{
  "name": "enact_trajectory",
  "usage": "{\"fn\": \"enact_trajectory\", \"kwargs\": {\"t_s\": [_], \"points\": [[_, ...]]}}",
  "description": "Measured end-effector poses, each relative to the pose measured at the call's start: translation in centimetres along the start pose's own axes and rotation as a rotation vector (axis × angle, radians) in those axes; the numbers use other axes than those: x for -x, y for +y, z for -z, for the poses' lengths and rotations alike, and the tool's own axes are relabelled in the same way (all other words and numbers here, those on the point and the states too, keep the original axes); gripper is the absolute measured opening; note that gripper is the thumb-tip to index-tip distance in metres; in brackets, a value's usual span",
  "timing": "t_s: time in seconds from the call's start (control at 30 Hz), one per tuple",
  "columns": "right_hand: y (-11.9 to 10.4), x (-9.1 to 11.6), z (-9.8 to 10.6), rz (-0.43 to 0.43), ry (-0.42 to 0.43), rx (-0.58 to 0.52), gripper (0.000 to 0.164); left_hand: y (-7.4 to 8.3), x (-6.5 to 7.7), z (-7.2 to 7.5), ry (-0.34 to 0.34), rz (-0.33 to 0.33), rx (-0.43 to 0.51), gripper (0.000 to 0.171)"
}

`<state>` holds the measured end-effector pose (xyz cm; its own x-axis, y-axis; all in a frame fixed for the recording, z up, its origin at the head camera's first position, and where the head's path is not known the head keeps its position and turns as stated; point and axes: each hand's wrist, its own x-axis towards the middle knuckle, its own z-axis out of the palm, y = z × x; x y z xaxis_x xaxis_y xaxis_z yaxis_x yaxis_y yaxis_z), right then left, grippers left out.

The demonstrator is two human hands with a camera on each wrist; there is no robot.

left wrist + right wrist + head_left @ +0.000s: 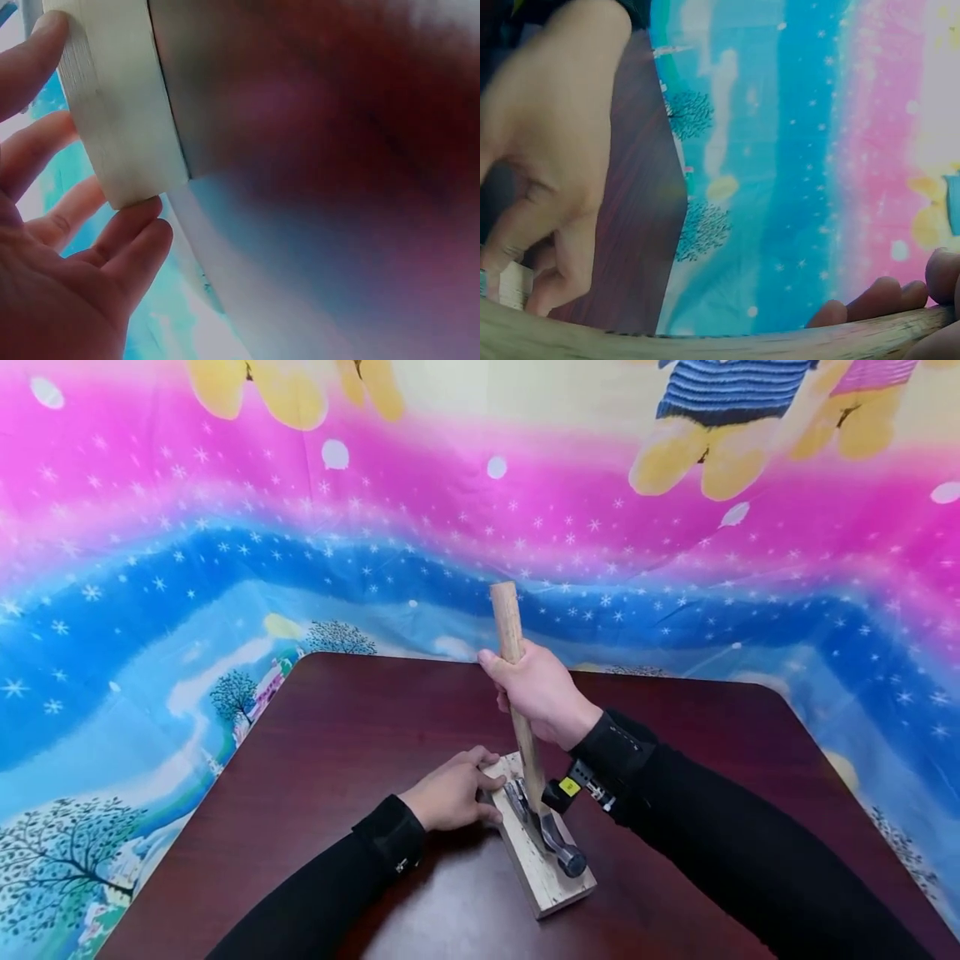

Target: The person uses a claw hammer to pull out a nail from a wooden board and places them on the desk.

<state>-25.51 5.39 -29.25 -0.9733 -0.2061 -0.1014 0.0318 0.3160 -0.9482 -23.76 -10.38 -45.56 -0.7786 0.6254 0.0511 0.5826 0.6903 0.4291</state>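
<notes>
A pale wooden block lies slanted on the table. My left hand holds it at the far left, its fingertips on the side, top and far end; in the left wrist view bent fingers meet the block's edge and end. My right hand grips the wooden handle of a claw hammer about halfway up, thumb along it. That handle stands nearly upright, leaning slightly left, and the metal head rests on the block. Whether the claw grips a nail cannot be made out. The right wrist view shows the handle across its bottom.
The dark reddish-brown table has rounded far corners. Behind and beside it hangs a printed cloth in pink and blue. Dark straps with small devices sit on the wrists, the right one close to the hammer handle.
</notes>
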Motion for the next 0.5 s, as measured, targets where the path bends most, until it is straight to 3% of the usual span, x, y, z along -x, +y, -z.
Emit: {"fn": "enact_trajectory", "kwargs": {"t_s": [0.13,0.3,0.5], "points": [[0.0,1.4,0.1,0.057,0.033,0.004,0.038,-0.1,-0.2,0.7,-0.022,-0.017,-0.063,0.057],[0.2,2.0,-0.1,0.11,0.013,-0.01,0.04,0.2,-0.1,1.3,-0.06,0.021,-0.092,0.057],[0.6,2.1,0.2,0.116,-0.014,-0.016,0.036,0.7,0.0,0.9,-0.068,0.015,-0.122,0.057]]}}
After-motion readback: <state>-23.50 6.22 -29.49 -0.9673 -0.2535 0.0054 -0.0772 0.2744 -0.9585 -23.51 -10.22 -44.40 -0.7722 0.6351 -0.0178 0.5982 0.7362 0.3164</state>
